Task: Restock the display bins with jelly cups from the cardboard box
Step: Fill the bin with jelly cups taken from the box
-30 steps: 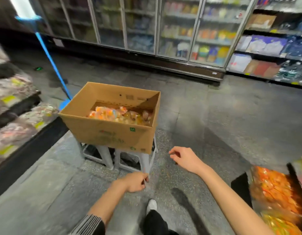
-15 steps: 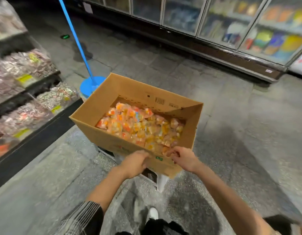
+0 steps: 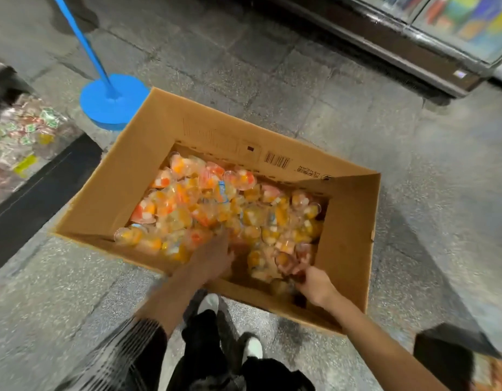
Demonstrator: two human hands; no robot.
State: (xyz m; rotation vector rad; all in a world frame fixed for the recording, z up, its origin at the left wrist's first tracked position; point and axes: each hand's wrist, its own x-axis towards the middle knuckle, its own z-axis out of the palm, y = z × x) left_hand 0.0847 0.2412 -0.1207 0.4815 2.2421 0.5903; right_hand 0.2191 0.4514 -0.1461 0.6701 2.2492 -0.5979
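The single head-worn camera looked steeply down from above the person, close over the open cardboard box (image 3: 216,170) that filled mid-frame. It faced forward across the floor (image 3: 272,80) toward the far freezer cabinet (image 3: 385,38), wide-angle, with no second view.

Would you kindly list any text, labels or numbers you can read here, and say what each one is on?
Nothing reads clearly.
Cardboard box inner flap: barcode, digits too small to read.
Same flap: short printed line, upside down and blurred.
Jelly cups: lid print blurred.
Freezer base sticker: too small to read.
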